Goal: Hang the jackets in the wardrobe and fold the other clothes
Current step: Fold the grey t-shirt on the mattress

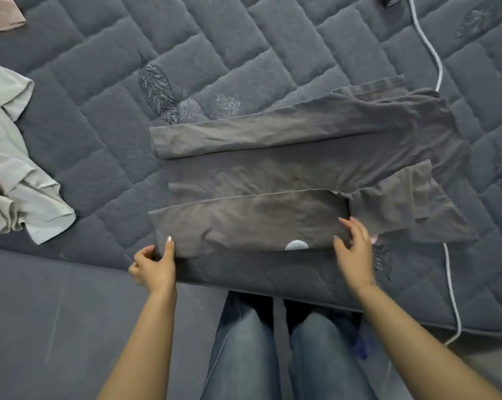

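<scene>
A grey-brown T-shirt [287,171] lies flat on the quilted bed, its far and near sides folded in toward the middle. A pale round print shows at its near edge. My left hand [154,262] pinches the near left corner of the folded side, thumb on top and fingers underneath. My right hand [353,243] rests on the near fold by the sleeve, with its fingers curled over the cloth edge. The near sleeve sticks out to the right, beyond that hand.
The grey quilted bedspread [105,116] covers the bed. A pale green garment [16,168] lies crumpled at the left and a pink garment [1,13] at the far left corner. A white cable [434,56] runs down the right side. My legs stand at the bed's edge.
</scene>
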### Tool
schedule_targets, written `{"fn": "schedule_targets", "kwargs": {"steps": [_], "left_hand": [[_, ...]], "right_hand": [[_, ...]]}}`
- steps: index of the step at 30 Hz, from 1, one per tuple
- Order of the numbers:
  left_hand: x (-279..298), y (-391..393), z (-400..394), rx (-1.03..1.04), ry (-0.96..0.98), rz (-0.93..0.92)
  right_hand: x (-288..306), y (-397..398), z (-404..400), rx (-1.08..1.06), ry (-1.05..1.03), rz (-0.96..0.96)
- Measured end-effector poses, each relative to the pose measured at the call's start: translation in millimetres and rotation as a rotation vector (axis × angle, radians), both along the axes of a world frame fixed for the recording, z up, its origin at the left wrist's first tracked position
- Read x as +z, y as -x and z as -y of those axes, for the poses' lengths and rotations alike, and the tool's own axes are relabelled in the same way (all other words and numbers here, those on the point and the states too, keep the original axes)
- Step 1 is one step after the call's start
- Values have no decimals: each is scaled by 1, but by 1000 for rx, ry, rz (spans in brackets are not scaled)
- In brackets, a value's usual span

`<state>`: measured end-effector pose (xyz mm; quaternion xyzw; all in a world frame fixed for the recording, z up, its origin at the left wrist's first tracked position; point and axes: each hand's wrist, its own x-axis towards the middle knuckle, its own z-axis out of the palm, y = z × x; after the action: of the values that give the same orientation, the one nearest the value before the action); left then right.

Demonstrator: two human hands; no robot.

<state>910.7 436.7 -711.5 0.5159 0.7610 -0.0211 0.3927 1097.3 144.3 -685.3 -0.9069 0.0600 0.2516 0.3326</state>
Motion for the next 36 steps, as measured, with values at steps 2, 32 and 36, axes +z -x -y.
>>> {"fn": "schedule_targets", "kwargs": {"steps": [2, 32, 36], "left_hand": [[-1, 2, -4, 18, 82, 98], [52, -121, 122, -838, 116, 361], [34, -187, 218, -722, 436, 379]], "right_hand": [[-10, 11, -13, 111, 79, -51], [32, -73, 82, -117, -36, 43], [19, -119, 127, -240, 33, 90]]}}
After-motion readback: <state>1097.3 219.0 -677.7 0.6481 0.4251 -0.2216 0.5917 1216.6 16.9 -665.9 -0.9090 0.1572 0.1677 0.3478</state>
